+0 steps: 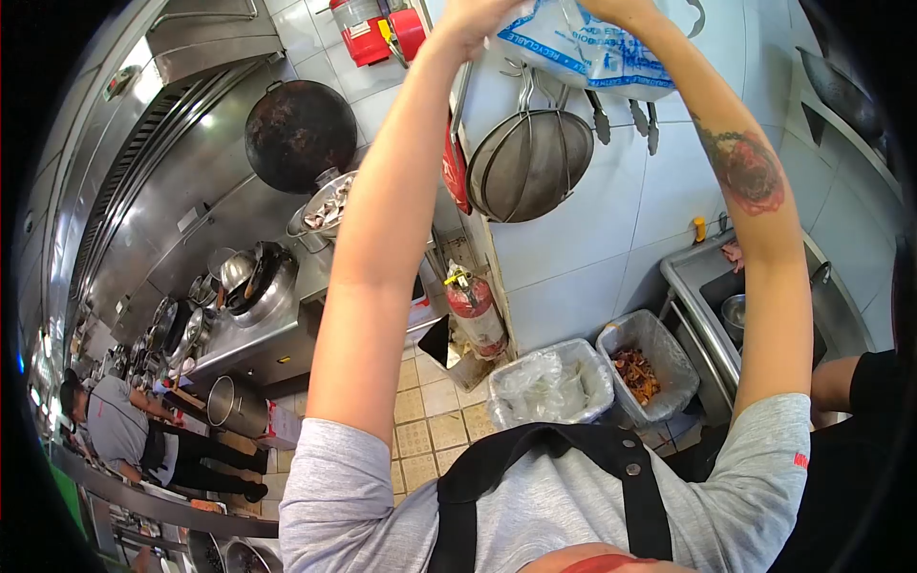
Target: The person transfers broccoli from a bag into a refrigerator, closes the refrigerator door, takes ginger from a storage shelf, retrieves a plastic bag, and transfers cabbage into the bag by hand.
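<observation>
While raised to the top centre of the frame, gripping a translucent plastic bag with blue print (pixel 590 50) from both sides: left hand (pixel 470 21) at its left edge, right hand (pixel 621 10) at its upper right, both cut off by the frame's top edge. Fingers hidden, so cannot tell whether pinched or wrapped; bag stretched between the two and hanging just below them. Red and green tattoo (pixel 748 170) on the right forearm, upper right. Just behind the bag, on the white tiled wall (pixel 611 229), a round wire-mesh strainer (pixel 530 164) hung beside metal tongs (pixel 600 116). Large black wok (pixel 299 134) upper left, against the steel hood. Red fire extinguisher (pixel 475 310) standing at centre near the wall. Lower centre right, two grey bins: one lined with clear plastic (pixel 551 384), one holding reddish scraps (pixel 646 368), side by side next to a steel sink (pixel 712 286). Far lower left, another person in a grey shirt (pixel 119 430) bent over a counter.
</observation>
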The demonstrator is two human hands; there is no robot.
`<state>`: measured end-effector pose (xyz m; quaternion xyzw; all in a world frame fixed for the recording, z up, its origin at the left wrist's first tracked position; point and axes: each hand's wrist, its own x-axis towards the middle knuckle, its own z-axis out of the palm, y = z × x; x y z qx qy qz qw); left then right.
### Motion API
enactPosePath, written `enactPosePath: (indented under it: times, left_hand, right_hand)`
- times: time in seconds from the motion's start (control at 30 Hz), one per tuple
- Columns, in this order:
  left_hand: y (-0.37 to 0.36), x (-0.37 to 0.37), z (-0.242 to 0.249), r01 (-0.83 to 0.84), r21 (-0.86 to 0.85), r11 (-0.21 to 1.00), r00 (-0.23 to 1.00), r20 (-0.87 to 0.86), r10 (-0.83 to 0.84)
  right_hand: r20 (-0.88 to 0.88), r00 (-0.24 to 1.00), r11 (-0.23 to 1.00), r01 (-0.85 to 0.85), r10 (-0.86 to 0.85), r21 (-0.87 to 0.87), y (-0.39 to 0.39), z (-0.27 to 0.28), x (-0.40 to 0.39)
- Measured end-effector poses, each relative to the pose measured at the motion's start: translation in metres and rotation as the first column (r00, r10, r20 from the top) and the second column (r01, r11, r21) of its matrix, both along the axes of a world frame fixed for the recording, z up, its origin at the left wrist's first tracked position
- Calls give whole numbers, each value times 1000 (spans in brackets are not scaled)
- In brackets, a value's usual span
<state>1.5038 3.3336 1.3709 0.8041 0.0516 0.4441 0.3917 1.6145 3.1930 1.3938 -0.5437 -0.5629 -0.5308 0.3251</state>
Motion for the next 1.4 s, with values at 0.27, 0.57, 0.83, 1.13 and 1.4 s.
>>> enactPosePath:
  times: [0.27,0.57,0.83,1.13,1.4]
  left_hand:
    - [11,24,-58,407,-156,900,905,-63,-420]
    - [1,24,-67,266,234,935,961,-142,-237]
    - [-10,18,-79,-34,366,930,997,76,6]
    - [3,-124,-141,626,-160,764,744,417,-522]
    - [8,-172,-239,827,-247,506,517,688,-509]
  right_hand:
    - [-284,958,859,-187,52,-476,-12,21,-33]
    - [-323,873,931,-336,366,145,-23,7,-95]
    - [-204,803,812,-581,560,-59,24,-100,-158]
    - [-335,866,902,-422,371,-94,-7,-152,-92]
    - [-469,840,729,-499,274,-468,8,-261,-151]
